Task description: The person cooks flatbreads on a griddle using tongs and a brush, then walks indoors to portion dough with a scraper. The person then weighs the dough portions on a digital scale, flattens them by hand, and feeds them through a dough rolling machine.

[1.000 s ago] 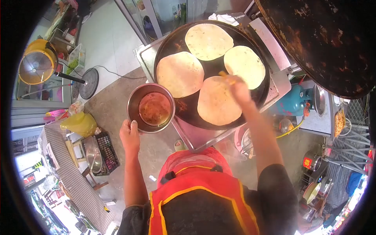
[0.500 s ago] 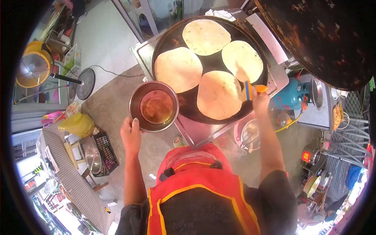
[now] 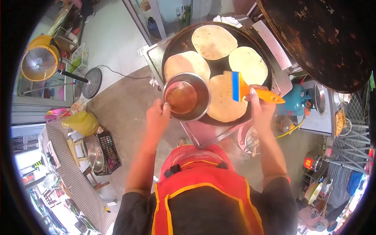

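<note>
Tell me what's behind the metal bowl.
Behind the metal bowl, the leftmost flatbread and the griddle show in part. That flatbread's lower portion and a stretch of griddle edge are covered.

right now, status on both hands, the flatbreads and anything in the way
Left hand holding metal bowl; right hand holding brush over nearest flatbread. Four flatbreads lying flat on griddle. Bowl blocks part of the left one from view.
</note>
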Demonstrator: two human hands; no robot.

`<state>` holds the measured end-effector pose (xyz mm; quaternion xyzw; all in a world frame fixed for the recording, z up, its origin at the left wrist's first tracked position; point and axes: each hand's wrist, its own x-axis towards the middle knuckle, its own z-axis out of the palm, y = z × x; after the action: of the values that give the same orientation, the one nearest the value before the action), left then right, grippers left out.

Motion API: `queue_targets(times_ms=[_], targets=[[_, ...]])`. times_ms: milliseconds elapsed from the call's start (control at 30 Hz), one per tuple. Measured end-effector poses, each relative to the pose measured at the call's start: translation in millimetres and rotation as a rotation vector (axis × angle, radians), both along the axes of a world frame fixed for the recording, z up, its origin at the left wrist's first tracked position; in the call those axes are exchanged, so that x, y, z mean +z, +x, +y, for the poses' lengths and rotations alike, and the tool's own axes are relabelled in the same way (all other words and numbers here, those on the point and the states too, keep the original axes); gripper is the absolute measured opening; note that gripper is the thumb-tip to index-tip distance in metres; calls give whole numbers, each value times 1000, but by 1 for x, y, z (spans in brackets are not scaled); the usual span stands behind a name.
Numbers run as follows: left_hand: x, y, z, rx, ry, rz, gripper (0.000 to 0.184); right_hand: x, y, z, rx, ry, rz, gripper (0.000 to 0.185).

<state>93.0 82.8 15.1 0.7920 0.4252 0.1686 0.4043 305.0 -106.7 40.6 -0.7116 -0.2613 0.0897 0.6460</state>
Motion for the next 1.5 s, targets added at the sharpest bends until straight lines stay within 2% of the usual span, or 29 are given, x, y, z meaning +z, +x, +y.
queue_targets(times_ms=[67,133,200,300,400,433,467,500,567,600,667,767,800,867,967,1033,1067,1100,1167,1200,1267,1333,1433,1500], targets=[[-16,15,-4,-49,75,-36,19,20,-16,18,98,36,49,14],[-19,30,-10,-89,132,-62,18,-3,-30,40,120,-164,-119,14],[-19,44,-16,-116,177,-72,17,-37,-24,55,193,-443,-604,26],[-20,56,-19,-130,175,-47,16,-74,-15,66,173,-722,-435,26],[-26,66,-17,-110,184,-34,16,-79,4,47,74,-433,-152,26],[-31,68,-14,-97,194,-38,16,-66,10,40,47,-282,94,20],[-34,70,-9,-83,205,-45,16,-66,25,28,16,-180,102,18],[-33,70,-4,-67,135,-50,18,-44,33,23,-27,-33,270,15],[-20,72,-1,-33,201,-32,17,-53,68,8,-85,278,368,14],[-14,73,0,-16,234,-22,17,-63,90,5,-155,356,410,14],[-13,72,5,-1,257,-13,16,-102,142,-10,-201,294,462,17],[0,74,3,-2,329,-17,15,-181,227,-41,-315,-243,266,19],[5,75,2,-8,360,-20,15,-189,249,-46,-407,-231,201,25],[14,78,-1,55,327,0,15,-182,291,-48,-475,-413,-213,35],[10,81,-3,87,324,67,15,-159,307,-5,-419,-729,-675,38],[4,80,-2,87,316,76,15,-173,292,29,-145,-870,-763,21],[1,80,-2,85,303,58,15,-167,263,53,-95,-776,-676,18],[0,81,0,84,291,40,16,-205,262,67,152,-864,-782,18],[-1,81,-1,96,291,37,17,-175,192,96,206,-907,-676,22],[-2,81,-1,103,292,34,17,-135,166,101,167,-689,-625,25],[-3,83,0,112,301,18,18,-160,182,108,50,-548,-411,35],[-9,81,1,110,316,13,18,-172,233,103,-36,-476,-150,37],[-17,76,2,127,308,23,19,-173,315,75,-342,-647,-378,30],[-11,73,-3,157,239,41,19,-165,335,54,-353,-734,-530,25]])
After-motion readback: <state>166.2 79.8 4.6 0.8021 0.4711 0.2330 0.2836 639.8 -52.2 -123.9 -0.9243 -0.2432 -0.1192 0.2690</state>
